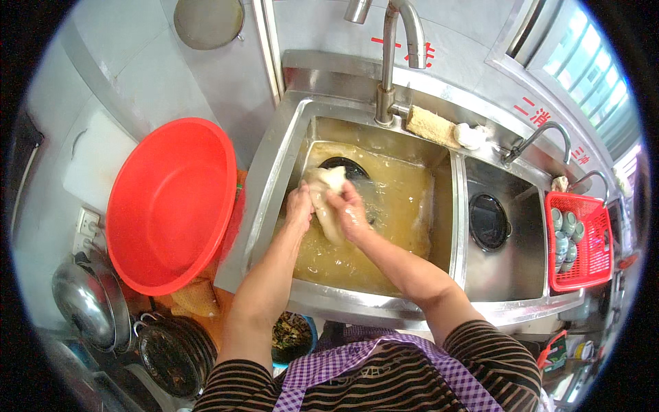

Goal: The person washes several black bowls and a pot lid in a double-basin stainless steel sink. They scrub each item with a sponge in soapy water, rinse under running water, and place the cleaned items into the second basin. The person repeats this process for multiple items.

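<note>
Over the left part of a stainless steel sink basin (441, 216) filled with murky yellowish water (396, 206), both hands grip a wet, pale cloth (329, 219). My left hand (300, 206) closes on its left side. On the right, my right hand (350, 208) has thumb and fingers on the cloth's upper part. The cloth's lower end hangs down to the water. Just behind it, a black round object (352, 167) lies partly under water, half hidden by the cloth.
A large red plastic tub (172, 206) stands left. A metal faucet (387, 62), a loofah-like scrubber (431, 126) and a white crumpled item (471, 135) line the back ledge. The middle basin holds a black pan-like object (488, 221); a red basket (584, 242) holds cups. Black pans (170, 355) stack lower left.
</note>
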`<state>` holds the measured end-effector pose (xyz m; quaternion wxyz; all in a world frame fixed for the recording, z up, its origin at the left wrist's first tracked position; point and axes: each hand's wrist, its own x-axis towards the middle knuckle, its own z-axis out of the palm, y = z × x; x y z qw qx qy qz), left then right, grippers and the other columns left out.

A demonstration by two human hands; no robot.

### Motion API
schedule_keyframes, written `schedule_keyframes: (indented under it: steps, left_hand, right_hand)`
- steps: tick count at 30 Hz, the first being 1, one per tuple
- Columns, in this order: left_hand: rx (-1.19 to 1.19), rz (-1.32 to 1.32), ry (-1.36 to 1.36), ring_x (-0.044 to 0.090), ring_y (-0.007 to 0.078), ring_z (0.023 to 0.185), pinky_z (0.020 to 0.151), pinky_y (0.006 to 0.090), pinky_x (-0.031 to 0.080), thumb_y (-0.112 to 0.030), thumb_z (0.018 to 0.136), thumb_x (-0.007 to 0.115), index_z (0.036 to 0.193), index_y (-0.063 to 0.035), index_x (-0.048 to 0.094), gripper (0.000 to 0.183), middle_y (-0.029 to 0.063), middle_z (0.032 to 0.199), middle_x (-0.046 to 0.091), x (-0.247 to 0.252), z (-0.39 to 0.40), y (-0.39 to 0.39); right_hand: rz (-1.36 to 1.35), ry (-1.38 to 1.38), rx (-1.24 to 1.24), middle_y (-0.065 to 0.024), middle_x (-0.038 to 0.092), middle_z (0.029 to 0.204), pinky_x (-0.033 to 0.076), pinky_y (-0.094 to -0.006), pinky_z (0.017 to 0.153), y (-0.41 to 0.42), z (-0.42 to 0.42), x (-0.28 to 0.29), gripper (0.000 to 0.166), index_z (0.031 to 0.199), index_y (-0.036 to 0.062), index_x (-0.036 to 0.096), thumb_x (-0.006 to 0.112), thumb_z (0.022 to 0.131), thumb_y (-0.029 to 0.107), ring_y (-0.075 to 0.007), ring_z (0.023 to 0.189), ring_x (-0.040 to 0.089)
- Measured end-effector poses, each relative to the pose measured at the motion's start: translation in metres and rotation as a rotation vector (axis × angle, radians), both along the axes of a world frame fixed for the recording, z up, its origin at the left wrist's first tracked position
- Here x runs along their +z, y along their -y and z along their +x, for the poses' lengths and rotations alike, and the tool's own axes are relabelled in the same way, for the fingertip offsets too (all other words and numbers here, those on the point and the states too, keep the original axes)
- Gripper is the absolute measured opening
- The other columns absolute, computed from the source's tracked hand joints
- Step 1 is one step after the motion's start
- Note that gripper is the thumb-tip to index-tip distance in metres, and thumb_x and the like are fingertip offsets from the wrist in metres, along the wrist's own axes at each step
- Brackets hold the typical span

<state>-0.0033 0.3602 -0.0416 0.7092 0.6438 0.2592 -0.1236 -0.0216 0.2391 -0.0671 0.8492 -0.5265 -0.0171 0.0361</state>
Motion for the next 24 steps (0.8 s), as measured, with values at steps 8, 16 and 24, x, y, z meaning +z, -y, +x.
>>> schedule_keyframes:
  steps: [8,16,24]
  left_hand:
    - [0.028,-0.090,0.072,0.027,0.0050,0.039,0.033,0.0221,0.014,-0.044,0.094,0.038,0.068,-0.0147,0.039,0.039,-0.0073,0.049,0.027,-0.005,-0.002,-0.005]
    - [0.081,-0.084,0.188,0.025,0.0042,0.037,0.032,0.0221,0.013,-0.039,0.094,0.042,0.061,-0.0180,0.038,0.039,-0.0081,0.049,0.027,-0.004,-0.004,0.006]
    - [-0.042,0.510,0.594,0.043,0.0214,0.048,0.049,0.0374,0.038,-0.030,0.088,0.054,0.067,-0.0005,0.050,0.036,0.0080,0.053,0.044,0.013,-0.015,0.019]
  right_hand:
    - [-1.105,0.702,-0.152,-0.0245,0.039,0.130,0.029,-0.0451,0.098,0.015,0.064,-0.030,0.043,0.124,-0.0028,0.040,0.046,0.085,0.015,-0.0415,0.115,0.038]
    - [-1.535,0.445,-0.116,-0.0269,0.037,0.128,0.031,-0.0463,0.101,0.077,0.009,-0.061,0.042,0.114,-0.0068,0.043,0.050,0.084,0.021,-0.0429,0.115,0.037]
    - [-1.304,-0.217,0.056,-0.0187,0.037,0.133,0.032,-0.0412,0.102,0.138,-0.053,-0.074,0.060,0.130,0.0045,0.036,0.048,0.084,0.040,-0.0364,0.122,0.035]
